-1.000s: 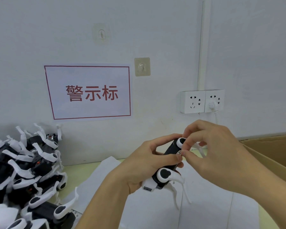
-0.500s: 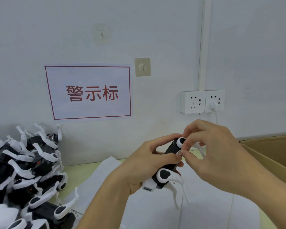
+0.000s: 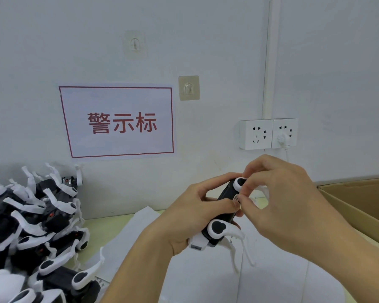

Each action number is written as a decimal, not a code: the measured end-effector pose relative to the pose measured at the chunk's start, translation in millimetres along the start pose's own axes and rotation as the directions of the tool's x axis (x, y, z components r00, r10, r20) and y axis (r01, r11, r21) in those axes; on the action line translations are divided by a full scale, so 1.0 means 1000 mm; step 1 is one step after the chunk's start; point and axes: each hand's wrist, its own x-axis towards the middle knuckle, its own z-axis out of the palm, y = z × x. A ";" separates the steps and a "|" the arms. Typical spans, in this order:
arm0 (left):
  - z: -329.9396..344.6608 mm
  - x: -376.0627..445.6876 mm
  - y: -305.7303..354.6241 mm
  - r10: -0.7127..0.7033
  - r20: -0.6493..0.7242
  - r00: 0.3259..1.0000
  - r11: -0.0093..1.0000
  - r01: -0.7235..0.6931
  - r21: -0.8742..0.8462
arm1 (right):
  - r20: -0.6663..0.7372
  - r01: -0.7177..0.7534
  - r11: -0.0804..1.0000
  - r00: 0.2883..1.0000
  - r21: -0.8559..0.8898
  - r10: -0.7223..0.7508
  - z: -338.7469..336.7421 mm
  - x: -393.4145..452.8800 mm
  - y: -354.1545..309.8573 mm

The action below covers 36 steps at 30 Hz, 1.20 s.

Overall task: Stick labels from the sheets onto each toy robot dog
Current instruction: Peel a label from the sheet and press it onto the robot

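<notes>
- head view: toy robot dog [image 3: 223, 206] gripped mid-air by left hand [image 3: 188, 217]; small label [image 3: 236, 198] pinched against its body by right hand [image 3: 278, 204].
- piled toy dogs [image 3: 31, 226] heaped left; white sheets [image 3: 206, 281] underneath.
- cardboard box [image 3: 359, 200] right; wall sign [image 3: 118, 122], sockets [image 3: 268, 134] behind.

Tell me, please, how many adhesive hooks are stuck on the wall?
2. A clear hook sits high on the wall above the red-bordered sign; a yellowed hook is lower, just right of the sign's top corner. None looks hidden.
</notes>
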 end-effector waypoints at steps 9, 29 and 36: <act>-0.001 -0.002 0.002 0.012 -0.006 1.000 1.000 -0.012 0.007 | -0.028 -0.072 0.994 0.997 -0.082 0.070 0.002 0.000 -0.009; -0.006 -0.002 0.002 0.059 0.040 0.998 0.997 -0.057 -0.045 | -0.021 -0.126 0.985 0.991 0.120 0.129 -0.009 0.006 0.011; -0.008 -0.004 0.005 0.143 0.114 0.983 0.990 -0.143 -0.003 | 0.244 -0.224 0.851 0.963 0.475 0.117 -0.006 0.007 0.013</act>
